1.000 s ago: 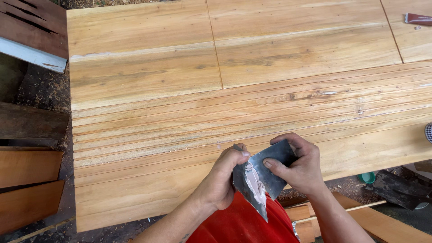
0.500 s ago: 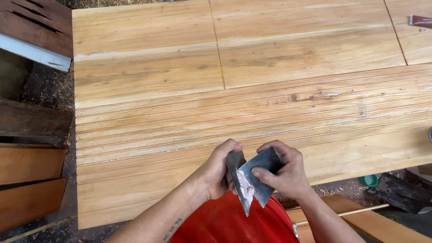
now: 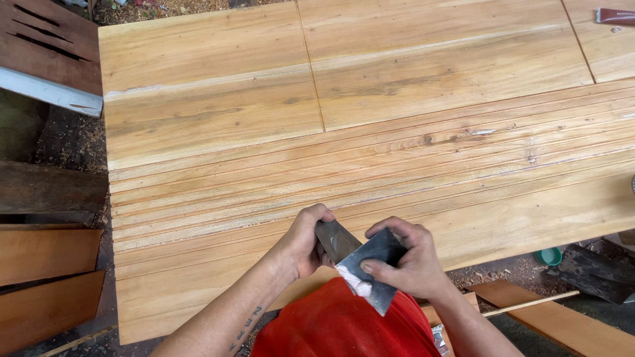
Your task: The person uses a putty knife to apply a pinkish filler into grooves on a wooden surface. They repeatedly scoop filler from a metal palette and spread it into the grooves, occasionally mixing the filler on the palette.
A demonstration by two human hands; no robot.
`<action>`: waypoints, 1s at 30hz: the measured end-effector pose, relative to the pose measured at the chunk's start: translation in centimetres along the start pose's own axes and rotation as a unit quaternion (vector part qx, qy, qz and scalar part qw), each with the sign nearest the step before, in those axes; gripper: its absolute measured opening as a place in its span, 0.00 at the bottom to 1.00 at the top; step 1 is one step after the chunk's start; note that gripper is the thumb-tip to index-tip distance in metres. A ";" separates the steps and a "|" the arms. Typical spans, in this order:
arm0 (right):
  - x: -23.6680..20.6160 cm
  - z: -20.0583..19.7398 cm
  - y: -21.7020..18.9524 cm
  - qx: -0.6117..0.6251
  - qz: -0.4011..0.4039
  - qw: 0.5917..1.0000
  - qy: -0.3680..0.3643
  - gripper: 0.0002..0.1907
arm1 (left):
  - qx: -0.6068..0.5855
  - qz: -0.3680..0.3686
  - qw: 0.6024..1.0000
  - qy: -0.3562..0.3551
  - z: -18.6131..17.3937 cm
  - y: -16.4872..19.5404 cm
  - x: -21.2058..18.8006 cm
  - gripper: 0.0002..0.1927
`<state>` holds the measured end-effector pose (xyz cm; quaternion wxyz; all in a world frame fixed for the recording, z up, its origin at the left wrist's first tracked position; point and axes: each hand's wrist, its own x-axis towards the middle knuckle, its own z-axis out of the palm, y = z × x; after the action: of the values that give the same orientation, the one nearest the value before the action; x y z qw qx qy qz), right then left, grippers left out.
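Big pale wood panel [image 3: 370, 132] fills most of the view, laid flat like a tabletop, with two smooth boards across the 12 o'clock side and a run of long grooves [image 3: 397, 172] cut lengthwise through the middle. There's a knot and some light scuffing in the grooved strip toward 2 o'clock.

Off at 9 o'clock sit darker brown planks [image 3: 46, 264], stacked lower down, and a dark slatted piece [image 3: 40, 46] with a grey edge up at 10 o'clock. More planks [image 3: 562, 324] lie on the dirt at 4 o'clock, with a little green cup [image 3: 548, 256] next to them. A small reddish thing [image 3: 615, 16] rests on the panel at 1 o'clock, too small to make out.

At 6 o'clock, over a red shirt [image 3: 337, 324], both hands are closed on metal blades. Left hand [image 3: 303, 243] has its grip wrapped around the upper end of one scraper [image 3: 336, 239]. Right hand [image 3: 403, 261] pinches a second scraper [image 3: 370, 271], thumb on its face. The two blades touch and cross, with a pale smear of putty [image 3: 357, 284] near where they meet, right at the panel's near edge.
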<state>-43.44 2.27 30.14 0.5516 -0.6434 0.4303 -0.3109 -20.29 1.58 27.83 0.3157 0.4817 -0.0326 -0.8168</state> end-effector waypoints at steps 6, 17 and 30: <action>-0.1 -3.7 -1.4 0.189 -0.052 0.975 0.102 0.19 | -0.067 0.105 0.991 -0.057 -0.2 1.1 -0.5 0.14; -2.2 3.0 -3.3 -0.061 -0.294 0.902 0.309 0.13 | -0.204 0.193 0.939 -0.197 3.6 0.7 -2.5 0.22; -2.3 3.9 -4.6 -0.281 -0.339 0.879 0.184 0.24 | -0.159 0.248 0.943 -0.155 2.4 0.4 -3.4 0.14</action>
<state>-40.06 6.19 34.07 0.1190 -0.8090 0.3493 -0.4576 -20.88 2.50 31.81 0.5718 0.2698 -0.0689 -0.7717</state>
